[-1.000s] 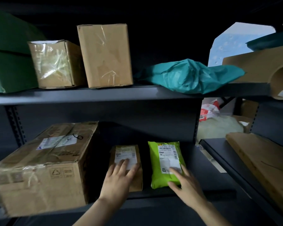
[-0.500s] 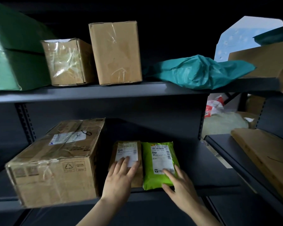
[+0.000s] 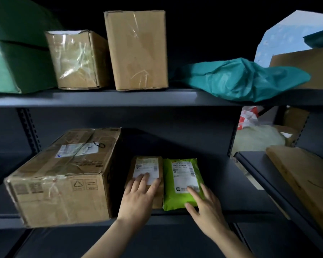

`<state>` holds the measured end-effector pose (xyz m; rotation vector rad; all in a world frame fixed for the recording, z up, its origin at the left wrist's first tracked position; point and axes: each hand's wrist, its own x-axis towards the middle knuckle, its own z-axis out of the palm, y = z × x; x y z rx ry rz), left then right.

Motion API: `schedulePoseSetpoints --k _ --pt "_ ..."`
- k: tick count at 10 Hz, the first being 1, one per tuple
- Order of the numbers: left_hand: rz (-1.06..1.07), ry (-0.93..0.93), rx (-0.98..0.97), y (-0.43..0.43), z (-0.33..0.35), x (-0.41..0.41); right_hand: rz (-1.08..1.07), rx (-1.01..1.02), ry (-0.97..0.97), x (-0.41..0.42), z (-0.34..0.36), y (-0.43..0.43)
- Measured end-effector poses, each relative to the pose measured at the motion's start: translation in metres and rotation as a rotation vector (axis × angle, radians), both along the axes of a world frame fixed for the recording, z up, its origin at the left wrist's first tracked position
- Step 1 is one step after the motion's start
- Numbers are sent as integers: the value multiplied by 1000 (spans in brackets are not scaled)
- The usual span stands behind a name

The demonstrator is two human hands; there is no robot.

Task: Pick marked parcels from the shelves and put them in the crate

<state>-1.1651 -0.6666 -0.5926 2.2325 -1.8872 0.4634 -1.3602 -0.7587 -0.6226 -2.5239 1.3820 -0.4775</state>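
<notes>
Two small parcels lie side by side, touching, on the lower dark shelf [image 3: 222, 183]. The left one is a flat brown parcel [image 3: 147, 164] with a white label. The right one is a lime-green bag parcel [image 3: 182, 172] with a barcode label. My left hand [image 3: 140, 196] rests flat on the brown parcel, fingers spread over its label. My right hand [image 3: 203, 205] lies on the green parcel's near right corner, fingers apart. Neither parcel is lifted. No crate is in view.
A large taped carton [image 3: 63, 175] stands left of the parcels on the same shelf. The upper shelf [image 3: 101, 98] holds green boxes [image 3: 13, 58], two brown cartons [image 3: 76, 60] [image 3: 138, 49] and a teal plastic bag [image 3: 241, 79]. A wooden board [image 3: 302, 175] lies on the right shelf.
The green parcel has slid left until it touches the brown parcel. Both hands stay on the parcels. The view has shifted slightly so everything sits further right.
</notes>
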Motion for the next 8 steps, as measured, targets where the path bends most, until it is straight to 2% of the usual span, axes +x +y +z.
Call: schedulePoseSetpoints --k 1,2,4,6,8 --pt "25 80 63 6 23 -8 -28 32 6 -5 11 6" --pt "52 216 253 12 50 -13 -34 88 39 -9 32 18" --pt "12 310 410 53 110 -26 -18 172 96 -14 119 60" --pt "-15 373 442 112 210 -32 19 227 127 -12 234 123" --pt "-64 408 430 169 318 -25 25 192 142 -1 335 190"
